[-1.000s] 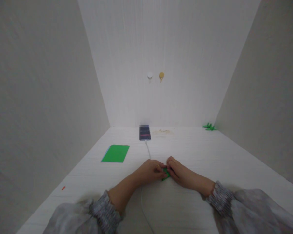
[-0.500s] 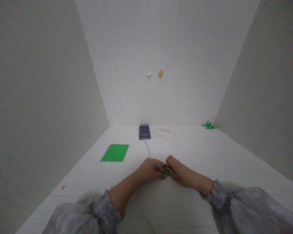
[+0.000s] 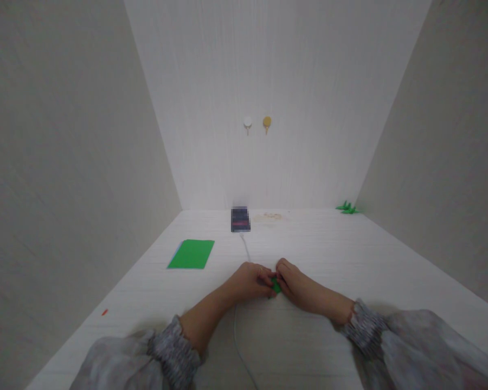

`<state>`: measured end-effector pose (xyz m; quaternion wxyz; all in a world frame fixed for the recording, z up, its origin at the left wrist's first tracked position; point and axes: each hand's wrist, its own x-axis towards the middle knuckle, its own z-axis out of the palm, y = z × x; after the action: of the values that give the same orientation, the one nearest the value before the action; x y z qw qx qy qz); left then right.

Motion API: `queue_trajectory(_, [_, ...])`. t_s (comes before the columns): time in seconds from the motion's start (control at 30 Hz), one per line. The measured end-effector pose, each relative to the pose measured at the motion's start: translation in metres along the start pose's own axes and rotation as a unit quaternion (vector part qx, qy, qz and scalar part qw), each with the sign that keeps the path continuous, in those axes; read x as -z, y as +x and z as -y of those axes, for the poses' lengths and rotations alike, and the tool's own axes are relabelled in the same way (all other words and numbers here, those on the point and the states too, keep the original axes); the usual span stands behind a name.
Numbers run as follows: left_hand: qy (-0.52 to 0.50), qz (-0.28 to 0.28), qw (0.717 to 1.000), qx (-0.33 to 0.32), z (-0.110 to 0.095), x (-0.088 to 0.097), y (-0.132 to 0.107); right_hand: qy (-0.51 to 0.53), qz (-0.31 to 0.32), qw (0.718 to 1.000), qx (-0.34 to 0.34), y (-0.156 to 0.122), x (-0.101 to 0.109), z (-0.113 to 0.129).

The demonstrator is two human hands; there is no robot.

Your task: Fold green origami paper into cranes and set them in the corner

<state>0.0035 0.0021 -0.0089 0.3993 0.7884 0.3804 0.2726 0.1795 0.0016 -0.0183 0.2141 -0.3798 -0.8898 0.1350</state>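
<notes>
Between my two hands is a small folded piece of green paper (image 3: 276,285), low over the white table (image 3: 309,352). My left hand (image 3: 254,281) pinches it from the left, fingers closed on its edge. From the right, my right hand (image 3: 290,281) grips the same paper with thumb and fingertips. Much of the paper is hidden by the fingers, so its full shape cannot be made out. A stack of flat green paper sheets (image 3: 192,254) lies to the left, beyond my left forearm.
A blurred dark phone-like device (image 3: 240,219) rests by the back wall, its white cable (image 3: 238,338) running toward me under my left arm. Folded green paper shapes (image 3: 348,208) sit in the far right corner. A small orange scrap (image 3: 104,312) lies left. Two round hooks (image 3: 267,122) are on the wall.
Both hands stay almost in place around the green paper. The left fingers have shifted slightly, covering a bit more of its lower edge.
</notes>
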Motion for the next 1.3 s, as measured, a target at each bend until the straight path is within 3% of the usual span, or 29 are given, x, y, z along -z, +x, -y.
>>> queue_trajectory(0.23, [0.045, -0.018, 0.998, 0.045, 0.001, -0.005, 0.002, -0.013, -0.001, 1.0, 0.007, 0.0, -0.003, -0.003])
queue_trajectory(0.6, [0.02, -0.034, 0.999, 0.013, 0.006, -0.006, 0.002, -0.032, 0.02, 0.999, -0.021, 0.002, 0.0, 0.002])
queue_trajectory(0.9, [0.07, 0.009, 0.997, 0.035, -0.002, -0.001, 0.001, -0.06, 0.003, 0.998, -0.004, 0.001, -0.007, -0.005])
queue_trajectory(1.3, [0.085, 0.021, 0.996, -0.004, -0.005, 0.004, 0.002, -0.146, 0.016, 0.989, 0.002, -0.001, -0.004, -0.004])
